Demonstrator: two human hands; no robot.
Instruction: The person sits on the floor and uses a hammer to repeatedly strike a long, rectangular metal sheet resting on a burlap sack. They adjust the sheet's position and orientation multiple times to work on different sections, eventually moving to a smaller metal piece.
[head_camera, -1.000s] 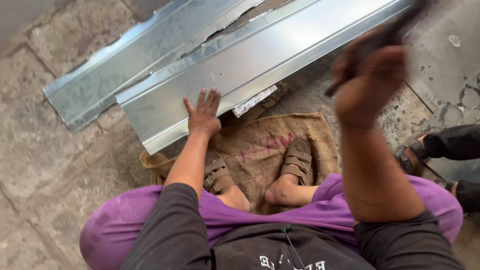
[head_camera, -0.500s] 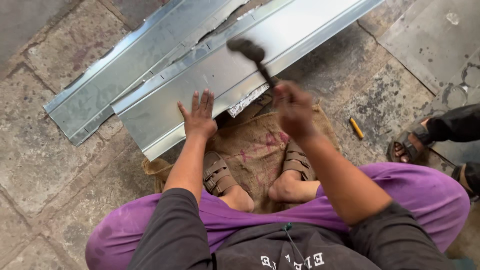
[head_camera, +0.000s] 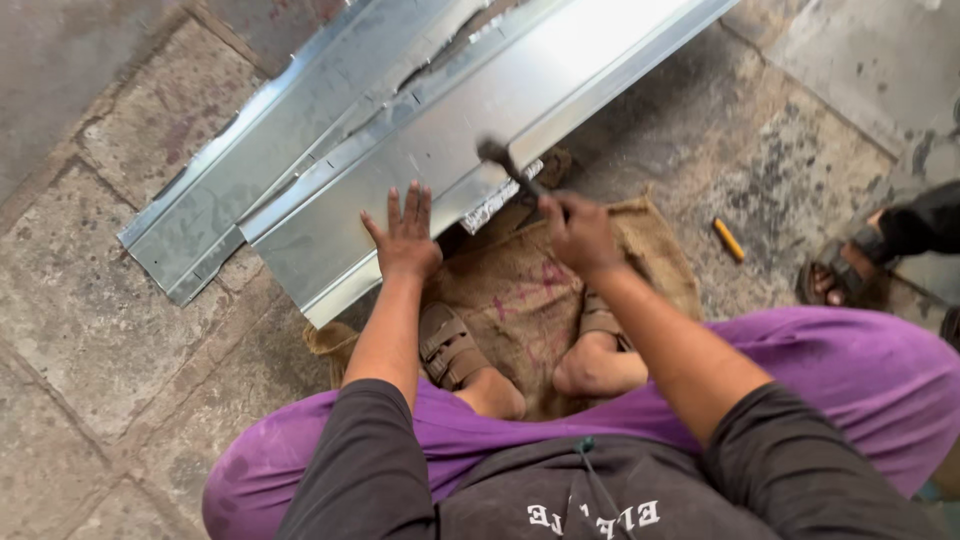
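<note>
A long folded sheet of shiny galvanised metal (head_camera: 470, 130) lies across the stone floor in front of me. My left hand (head_camera: 403, 238) presses flat on its near part, fingers spread. My right hand (head_camera: 577, 230) grips the handle of a hammer (head_camera: 508, 166), whose dark head is down at the sheet's near edge. I am squatting, with my sandalled feet (head_camera: 447, 345) on a brown burlap sack (head_camera: 520, 295).
A second folded metal sheet (head_camera: 230, 165) lies beside the first on the left. A small yellow pencil-like object (head_camera: 728, 240) lies on the floor to the right. Another person's sandalled foot (head_camera: 835, 280) and dark trouser leg are at the right edge.
My right hand has swung the hammer down from high at the right to the sheet's near edge. The left hand stays pressed on the metal.
</note>
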